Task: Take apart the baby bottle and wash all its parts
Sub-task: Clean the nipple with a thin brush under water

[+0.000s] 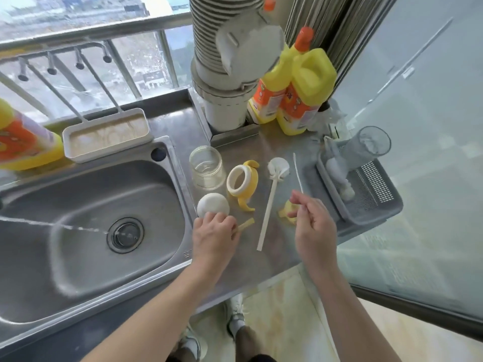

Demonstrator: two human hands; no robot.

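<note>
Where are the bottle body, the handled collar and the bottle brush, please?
bottle body (209, 176), head view, clear side wall.
handled collar (255, 180), head view, yellow side.
bottle brush (278, 167), head view, white bristle head.

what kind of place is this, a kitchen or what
Probably a home washing-up corner on an enclosed high-rise balcony: a steel sink with water streaming in, yellow detergent bottles on the counter, and a metal railing with an outdoor view beyond.

A clear bottle (206, 167) is seen at 12 o'clock of a white cap (213, 207); at the bottle's 4 o'clock, a ring (241, 182) is coloured yellow and cream. A white brush (278, 167), a pale yellow stick (247, 223) and a thin white wand (297, 173) are noted. Yellow jugs (313, 71) are capped orange; a grey basket (379, 188) is grid-patterned.
</note>
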